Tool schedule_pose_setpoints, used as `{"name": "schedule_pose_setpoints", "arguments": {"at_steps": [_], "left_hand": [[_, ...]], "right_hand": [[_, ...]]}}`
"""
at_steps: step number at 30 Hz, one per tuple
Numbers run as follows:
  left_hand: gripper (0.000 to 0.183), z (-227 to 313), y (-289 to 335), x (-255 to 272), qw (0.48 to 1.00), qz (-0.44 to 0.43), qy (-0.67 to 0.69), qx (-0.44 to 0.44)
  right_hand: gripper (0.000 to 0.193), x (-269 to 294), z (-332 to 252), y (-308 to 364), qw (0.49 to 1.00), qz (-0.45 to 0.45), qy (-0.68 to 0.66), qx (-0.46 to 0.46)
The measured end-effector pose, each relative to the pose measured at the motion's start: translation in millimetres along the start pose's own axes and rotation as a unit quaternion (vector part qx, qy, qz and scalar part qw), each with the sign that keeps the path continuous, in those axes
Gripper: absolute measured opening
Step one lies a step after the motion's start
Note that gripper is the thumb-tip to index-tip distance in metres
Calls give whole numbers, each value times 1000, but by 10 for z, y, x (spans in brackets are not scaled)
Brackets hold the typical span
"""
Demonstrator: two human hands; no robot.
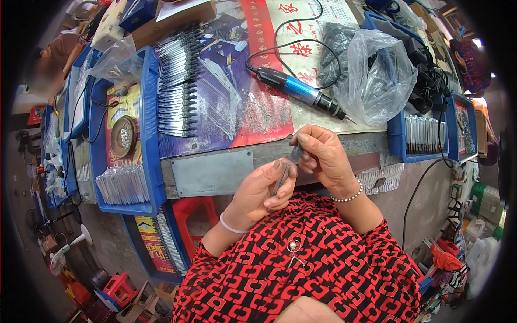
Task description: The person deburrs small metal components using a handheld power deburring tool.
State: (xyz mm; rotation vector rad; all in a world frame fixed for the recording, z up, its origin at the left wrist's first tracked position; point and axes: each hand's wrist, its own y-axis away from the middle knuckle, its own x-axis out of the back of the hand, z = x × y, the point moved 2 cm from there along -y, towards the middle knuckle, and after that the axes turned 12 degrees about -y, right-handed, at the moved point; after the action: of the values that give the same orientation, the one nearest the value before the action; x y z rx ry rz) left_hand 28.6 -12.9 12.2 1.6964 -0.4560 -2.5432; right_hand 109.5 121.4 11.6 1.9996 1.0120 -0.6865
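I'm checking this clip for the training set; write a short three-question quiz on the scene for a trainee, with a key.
1. Multiple choice: what does the person's left hand hold?
A) a wooden brush
B) a slim grey metal piece
C) a green glass bottle

2. True or false: the blue-and-black cylindrical power tool lies to the left of the large crumpled clear plastic bag.

3. Fill the gap: the light-coloured beaded bracelet is on the person's ____ wrist.

Key: 1 B; 2 true; 3 right.
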Motion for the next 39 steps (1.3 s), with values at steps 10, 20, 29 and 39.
{"name": "schedule_pose_setpoints", "arguments": {"at_steps": [10, 20, 29, 39], "left_hand": [[33, -9, -10, 35, 1000, -1, 1, 3], [33, -9, -47, 47, 1000, -11, 14, 11], [34, 1, -71, 72, 999, -7, 26, 21], [36, 0, -84, 96, 999, 12, 31, 43]], "right_hand": [[21, -20, -15, 11, 999, -24, 25, -9], [22, 54, -7, 0, 998, -55, 21, 12], [24, 13, -61, 7, 985, -82, 135, 67], [23, 69, 4, -78, 990, -117, 73, 19]]}}
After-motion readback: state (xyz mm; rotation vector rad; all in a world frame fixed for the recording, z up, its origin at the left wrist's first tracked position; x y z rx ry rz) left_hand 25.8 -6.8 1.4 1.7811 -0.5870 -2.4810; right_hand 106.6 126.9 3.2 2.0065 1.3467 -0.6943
